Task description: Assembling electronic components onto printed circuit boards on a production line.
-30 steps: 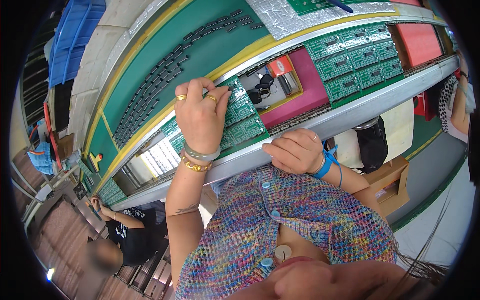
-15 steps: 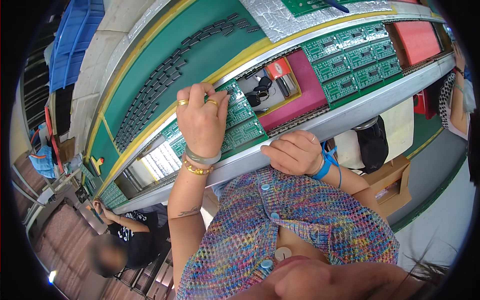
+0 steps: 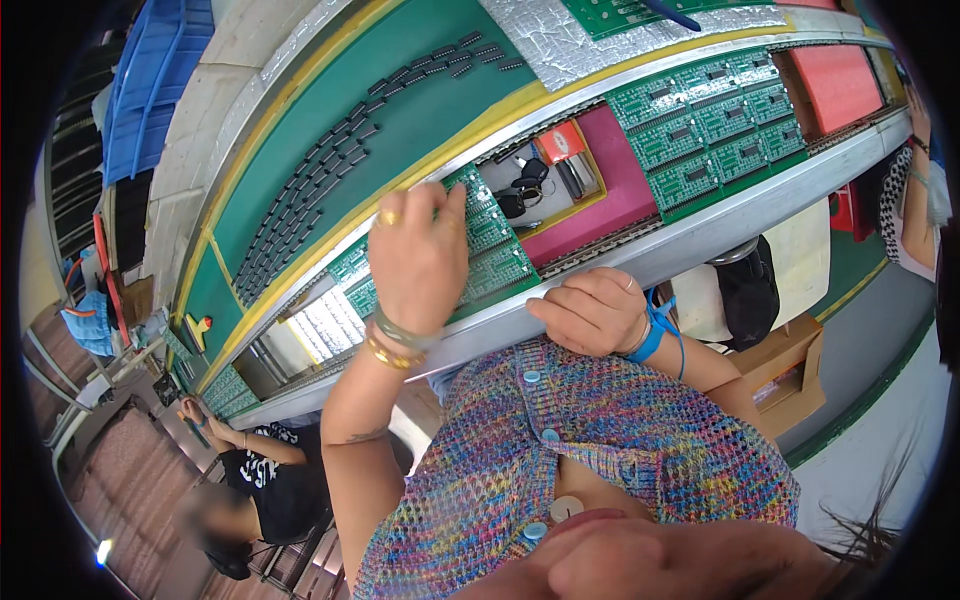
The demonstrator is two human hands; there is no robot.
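My left hand [image 3: 420,262], wearing a gold ring, a bangle and a gold bracelet, is over a green circuit board panel [image 3: 500,262] on the conveyor. Its fingers are bent and drawn together, slightly blurred, and the fingertips are hidden, so anything pinched in them does not show. Loosely fisted, my right hand [image 3: 592,312] rests at the near metal rail [image 3: 690,240], a blue wrist strap [image 3: 658,330] around its wrist. What its curled fingers enclose, if anything, is out of sight. Beyond the rail, rows of black chips [image 3: 310,185] lie on a green mat [image 3: 250,180].
Right of the panel, a pink board [image 3: 628,165] carries an open box [image 3: 592,190] with keys [image 3: 530,180]. Another circuit board panel [image 3: 705,130] and a red foam block [image 3: 835,88] follow. A co-worker [image 3: 265,480] sits at left; another person's arm [image 3: 912,200] shows at right.
My left hand has shifted slightly down and drawn its fingertips back from the panel's upper edge, its forearm swinging left. The right hand stays at the rail.
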